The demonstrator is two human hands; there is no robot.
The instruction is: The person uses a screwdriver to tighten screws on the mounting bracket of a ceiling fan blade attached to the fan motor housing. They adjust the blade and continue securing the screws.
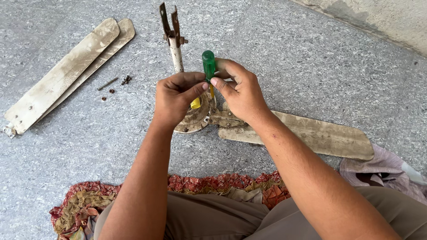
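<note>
A dirty cream ceiling fan motor (195,119) lies on the speckled grey floor, its rod (175,49) pointing away from me. One blade (311,133) is still fixed to it and stretches to the right. My right hand (240,91) grips a screwdriver with a green handle (208,64), held upright over the motor. My left hand (175,98) sits on the motor beside the shaft, thumb touching the screwdriver, with something yellow (195,103) under its fingers.
Two detached blades (66,73) lie stacked at the upper left. Loose screws and nuts (116,83) lie beside them. A patchwork cloth (84,206) is under my knees, and a pinkish rag (387,171) sits at the right. A wall base (378,18) runs along the upper right.
</note>
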